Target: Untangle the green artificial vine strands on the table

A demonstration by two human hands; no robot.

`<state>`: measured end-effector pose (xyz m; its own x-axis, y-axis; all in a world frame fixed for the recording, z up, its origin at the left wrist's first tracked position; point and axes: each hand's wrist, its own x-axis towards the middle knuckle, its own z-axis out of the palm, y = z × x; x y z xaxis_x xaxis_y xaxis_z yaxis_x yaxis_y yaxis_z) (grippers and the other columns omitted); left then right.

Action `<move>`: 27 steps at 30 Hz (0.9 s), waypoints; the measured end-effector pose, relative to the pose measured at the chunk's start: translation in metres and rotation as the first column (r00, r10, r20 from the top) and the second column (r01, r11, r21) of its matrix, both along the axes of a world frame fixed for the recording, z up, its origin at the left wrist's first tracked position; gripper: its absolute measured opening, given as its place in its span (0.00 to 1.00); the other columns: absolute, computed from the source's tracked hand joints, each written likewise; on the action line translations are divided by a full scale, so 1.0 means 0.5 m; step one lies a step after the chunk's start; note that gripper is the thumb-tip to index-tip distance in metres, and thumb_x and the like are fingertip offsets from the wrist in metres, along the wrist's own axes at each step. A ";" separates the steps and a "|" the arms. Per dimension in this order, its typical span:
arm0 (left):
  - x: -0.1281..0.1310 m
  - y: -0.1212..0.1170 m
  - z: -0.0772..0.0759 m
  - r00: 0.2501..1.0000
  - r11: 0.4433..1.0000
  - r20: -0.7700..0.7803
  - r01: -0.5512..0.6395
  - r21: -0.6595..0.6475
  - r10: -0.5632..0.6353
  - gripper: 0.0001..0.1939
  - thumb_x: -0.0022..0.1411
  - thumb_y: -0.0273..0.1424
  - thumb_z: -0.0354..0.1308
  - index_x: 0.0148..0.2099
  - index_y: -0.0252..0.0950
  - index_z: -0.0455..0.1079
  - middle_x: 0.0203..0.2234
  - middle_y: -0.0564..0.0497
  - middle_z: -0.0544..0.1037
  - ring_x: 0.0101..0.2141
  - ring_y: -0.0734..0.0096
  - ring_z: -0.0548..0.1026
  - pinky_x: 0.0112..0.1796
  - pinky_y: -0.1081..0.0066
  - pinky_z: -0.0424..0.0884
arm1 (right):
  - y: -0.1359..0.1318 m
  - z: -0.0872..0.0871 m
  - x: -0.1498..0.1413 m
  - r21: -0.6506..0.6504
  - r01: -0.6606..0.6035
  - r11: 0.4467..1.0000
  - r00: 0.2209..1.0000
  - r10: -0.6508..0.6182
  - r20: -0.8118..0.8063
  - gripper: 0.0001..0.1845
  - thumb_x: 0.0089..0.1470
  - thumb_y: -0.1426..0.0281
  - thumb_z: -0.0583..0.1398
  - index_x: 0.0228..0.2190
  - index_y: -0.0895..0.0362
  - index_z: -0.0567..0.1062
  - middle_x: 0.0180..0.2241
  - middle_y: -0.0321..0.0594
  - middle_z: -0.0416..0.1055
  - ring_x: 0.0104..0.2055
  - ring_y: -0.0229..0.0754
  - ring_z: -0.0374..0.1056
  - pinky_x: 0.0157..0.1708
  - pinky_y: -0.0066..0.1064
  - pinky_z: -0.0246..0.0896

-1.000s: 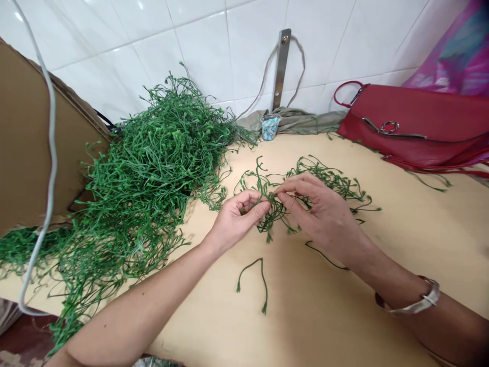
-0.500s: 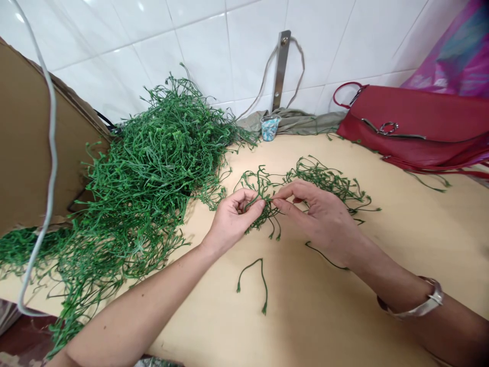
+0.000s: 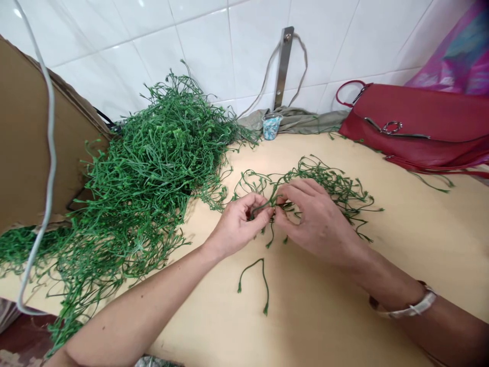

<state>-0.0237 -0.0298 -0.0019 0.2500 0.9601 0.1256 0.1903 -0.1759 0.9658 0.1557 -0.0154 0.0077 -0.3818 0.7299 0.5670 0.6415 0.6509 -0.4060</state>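
The left hand (image 3: 244, 223) pinched a green stem (image 3: 272, 200) above the table (image 3: 324, 321); the right hand (image 3: 319, 219) had its fingertips at the same spot, though its hold could not be told. Behind lay a small pile (image 3: 344, 189), leftward a big heap (image 3: 164, 158).
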 end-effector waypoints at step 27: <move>-0.007 0.004 0.013 0.994 0.996 -0.070 0.082 0.023 -0.080 0.16 0.71 0.44 0.51 0.37 0.36 0.65 0.23 0.58 0.61 0.26 0.76 0.59 0.29 0.73 0.55 | 0.016 0.038 0.018 -0.324 -0.225 0.919 0.959 0.150 -0.240 0.08 0.52 0.76 0.52 0.26 0.53 0.67 0.24 0.33 0.62 0.27 0.38 0.58 0.27 0.30 0.55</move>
<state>-0.0270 -0.0275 0.0048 0.3358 0.9330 0.1295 0.2405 -0.2179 0.9459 0.1648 -0.0075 0.0267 -0.4326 0.8203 0.3741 0.3989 0.5462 -0.7366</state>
